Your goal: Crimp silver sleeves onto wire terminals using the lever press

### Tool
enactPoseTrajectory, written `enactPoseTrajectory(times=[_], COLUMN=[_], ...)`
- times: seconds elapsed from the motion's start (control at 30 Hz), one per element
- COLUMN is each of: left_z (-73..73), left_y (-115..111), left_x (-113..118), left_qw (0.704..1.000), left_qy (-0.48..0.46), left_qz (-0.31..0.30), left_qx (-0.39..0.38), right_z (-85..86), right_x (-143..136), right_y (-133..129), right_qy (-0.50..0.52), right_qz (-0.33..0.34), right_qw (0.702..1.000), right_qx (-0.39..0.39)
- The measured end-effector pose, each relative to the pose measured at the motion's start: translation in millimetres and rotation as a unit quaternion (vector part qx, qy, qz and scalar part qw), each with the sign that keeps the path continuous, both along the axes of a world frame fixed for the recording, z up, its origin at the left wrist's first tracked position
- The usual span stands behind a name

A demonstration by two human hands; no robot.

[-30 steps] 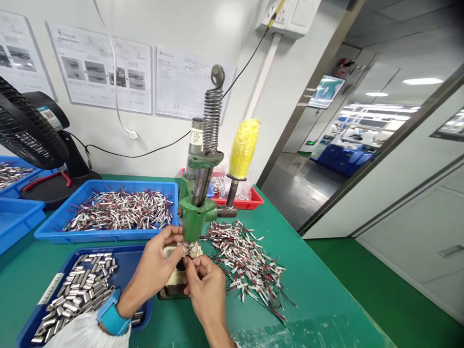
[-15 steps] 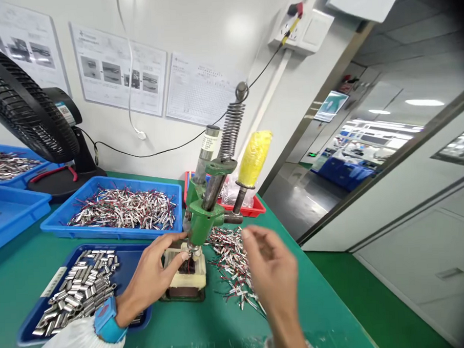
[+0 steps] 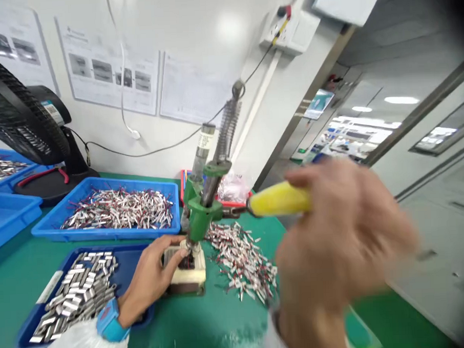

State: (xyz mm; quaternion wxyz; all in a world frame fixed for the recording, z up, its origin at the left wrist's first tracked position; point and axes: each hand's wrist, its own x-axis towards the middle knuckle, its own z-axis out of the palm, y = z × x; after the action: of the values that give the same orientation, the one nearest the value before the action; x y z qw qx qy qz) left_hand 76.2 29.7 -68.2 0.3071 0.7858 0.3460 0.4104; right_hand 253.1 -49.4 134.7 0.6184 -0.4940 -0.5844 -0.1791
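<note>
Green table [image 3: 218, 308], yellow handle [image 3: 279, 199] pointing right, seemingly level

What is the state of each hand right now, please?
Left hand: at the base of the green metal press; whether it holds anything cannot be told.
Right hand: closed on the yellow, elongated lever handle.

The single view came from a camera on the person's head, facing forward and down across the green workbench [image 3: 223, 315] to the white wall [image 3: 194, 21] behind it. The right hand [image 3: 338, 236] loomed closest to the lens, while the left hand [image 3: 152, 277] and lever press [image 3: 199, 221] sat farther off, near mid-frame. A door frame [image 3: 303, 108] slanted at right.
</note>
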Motion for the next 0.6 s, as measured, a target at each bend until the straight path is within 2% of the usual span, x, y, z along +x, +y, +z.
enactPoseTrajectory(times=[0.1,0.17,0.2,0.23,0.27,0.37,0.43,0.5,0.6], left_z=[-2.0,-3.9,-4.8,-5.5,-6.0,-7.5,-8.9,-10.3,-11.3], left_y=[1.9,3.6,4.3,4.9,5.3,6.4,7.1,7.4,6.3], left_x=[0.6,1.5,1.9,2.2,2.3,2.7,3.0,3.4,3.0], left_qw=[1.0,0.999,0.999,1.0,1.0,1.0,0.999,0.999,0.999], left_qy=[0.003,0.005,0.005,0.005,0.004,0.006,0.011,0.016,0.019], left_qz=[0.02,0.027,0.026,0.024,0.023,0.025,0.032,0.039,0.039], left_qx=[-0.012,-0.019,-0.019,-0.017,-0.014,-0.008,-0.007,-0.006,-0.014], right_z=[-8.8,-30.2,-48.5,-71.3,-97.3,-176.5,-213.8,-231.6,-230.3], right_x=[29.5,70.1,93.1,115.9,136.9,179.3,189.9,193.3,196.9], right_y=[4.6,15.9,20.5,23.9,26.0,27.6,27.2,26.1,20.6], right_qy=[0.011,0.031,0.051,0.047,0.023,-0.01,-0.024,-0.039,-0.063], right_qz=[0.024,0.007,-0.047,-0.125,-0.19,-0.208,-0.213,-0.222,-0.224], right_qw=[0.999,0.998,0.994,0.98,0.95,0.896,0.869,0.846,0.827], right_qx=[0.022,-0.054,-0.084,-0.146,-0.246,-0.392,-0.445,-0.483,-0.512])
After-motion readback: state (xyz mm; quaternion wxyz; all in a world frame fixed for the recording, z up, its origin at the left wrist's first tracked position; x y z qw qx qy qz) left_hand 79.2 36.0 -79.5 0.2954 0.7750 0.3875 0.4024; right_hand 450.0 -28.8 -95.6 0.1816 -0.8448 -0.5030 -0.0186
